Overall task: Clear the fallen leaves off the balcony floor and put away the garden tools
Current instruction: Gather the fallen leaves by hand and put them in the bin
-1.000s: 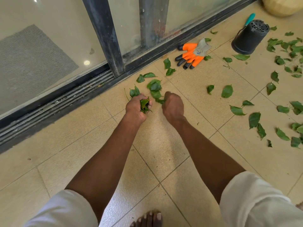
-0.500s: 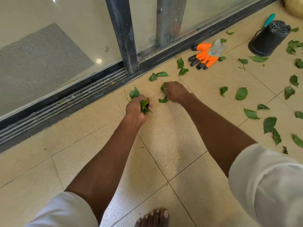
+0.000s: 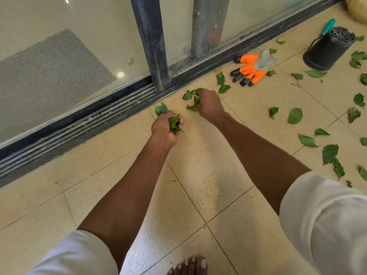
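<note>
Two handfuls of leaves are all we hold so far, so we judge the job well short of halfway. Our left hand (image 3: 165, 127) is clenched round a crumpled bunch of green leaves (image 3: 174, 123) just above the balcony floor (image 3: 198, 155), close to the sliding door track (image 3: 89, 122). Our right hand (image 3: 209, 104) reaches further along the track, its fingers curled over a few more leaves (image 3: 191, 100) that lie on the tile; how firmly they are pinched we cannot tell, since the back of the hand hides them.

Much is left. Scattered leaves (image 3: 295, 116) cover the tiles to our right, thicker towards the edge of view. The orange and grey garden gloves (image 3: 252, 67) lie by the track, not put away, and a black plastic pot (image 3: 328, 49) lies tipped on its side with a teal tool handle (image 3: 328, 25) showing behind it.

The leaves look fresh, broad and pointed, mostly flat on the floor; those in our left fist are folded and bunched tightly together.
</note>
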